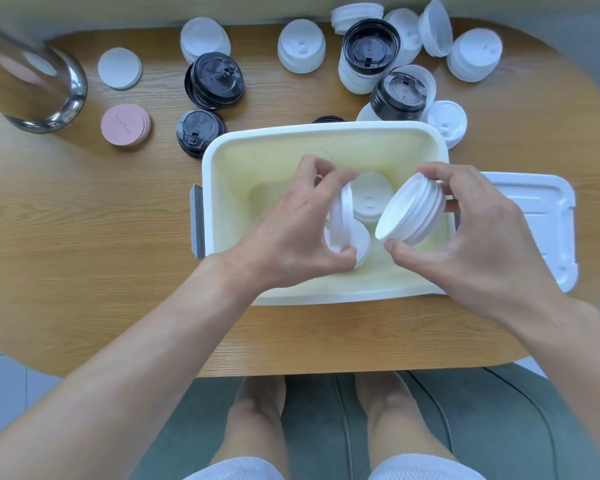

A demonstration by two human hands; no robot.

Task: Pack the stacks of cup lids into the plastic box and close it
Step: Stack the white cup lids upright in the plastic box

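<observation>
An open white plastic box (257,143) with a pale yellow inside stands in the middle of the wooden table. Over it, my left hand (291,230) grips a thin stack of white lids (340,223) held on edge. My right hand (471,237) grips a thicker stack of white lids (413,213), tilted with its open side down-left. One white lid stack (371,199) lies on the box floor between the two. The box's white cover (534,216) lies flat on the table to the right of the box.
Beyond the box lie several black lid stacks (213,81) and white lid stacks (301,46). Round pink coasters (125,124) and a white disc stack (119,68) sit far left, beside a metal cylinder (32,81). Below the near table edge are my knees.
</observation>
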